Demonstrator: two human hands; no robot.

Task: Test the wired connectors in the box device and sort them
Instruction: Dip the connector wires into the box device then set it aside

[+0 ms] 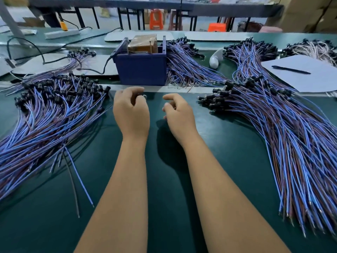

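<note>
Head | left grip (pixel 131 111) pinches connector (pixel 144 96) | box device (pixel 141 70) behind

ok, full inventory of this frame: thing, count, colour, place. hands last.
box device: one, dark blue, bench centre, brown block inside.
left pile of wired connectors: one, blue and brown wires, black heads, left of the hands.
right pile of wired connectors: one, same colours, right.
far bundles: several, same colours, behind and beside the box.
paper sheet: one, white, far right.
pen: one, dark, on the sheet.
power strip: one, white, far left.
stools: two, orange, background.
left hand: fingers curled, something small at the fingertips, unclear.
right hand: loosely curled, holds nothing visible.
</note>
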